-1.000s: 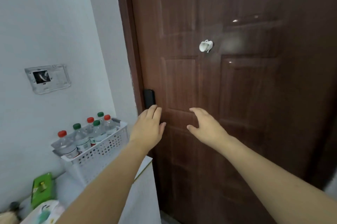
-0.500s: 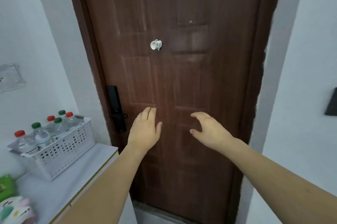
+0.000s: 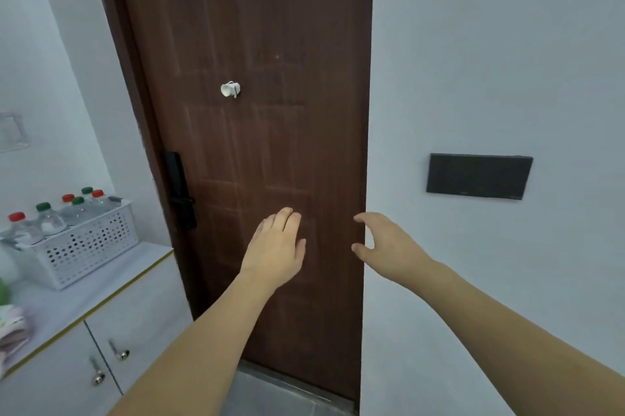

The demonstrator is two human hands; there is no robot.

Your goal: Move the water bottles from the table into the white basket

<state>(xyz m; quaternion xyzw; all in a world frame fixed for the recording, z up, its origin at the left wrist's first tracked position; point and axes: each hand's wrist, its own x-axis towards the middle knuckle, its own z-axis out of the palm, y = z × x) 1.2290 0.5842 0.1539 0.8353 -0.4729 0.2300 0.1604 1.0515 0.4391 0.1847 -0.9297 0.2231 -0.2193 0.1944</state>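
Note:
The white perforated basket [image 3: 91, 248] stands on a white cabinet top [image 3: 111, 280] at the far left. Several clear water bottles [image 3: 50, 221] with red and green caps stand upright inside it. My left hand [image 3: 275, 251] is raised in front of the brown door with its fingers straight and holds nothing. My right hand [image 3: 389, 246] is held out beside it with loosely spread fingers, also holding nothing. Both hands are well to the right of the basket.
A brown door [image 3: 257, 144] with a black lock handle [image 3: 181, 192] and a small white hook [image 3: 230, 89] fills the middle. A black panel [image 3: 478, 176] hangs on the right wall. The cabinet has doors with two knobs [image 3: 111, 365]. Soft items [image 3: 12, 327] lie at the left edge.
The view has swung to the right, so the basket and bottles have slid to the left edge and the right wall with the black panel has come into sight. Both hands stay raised and hold nothing.

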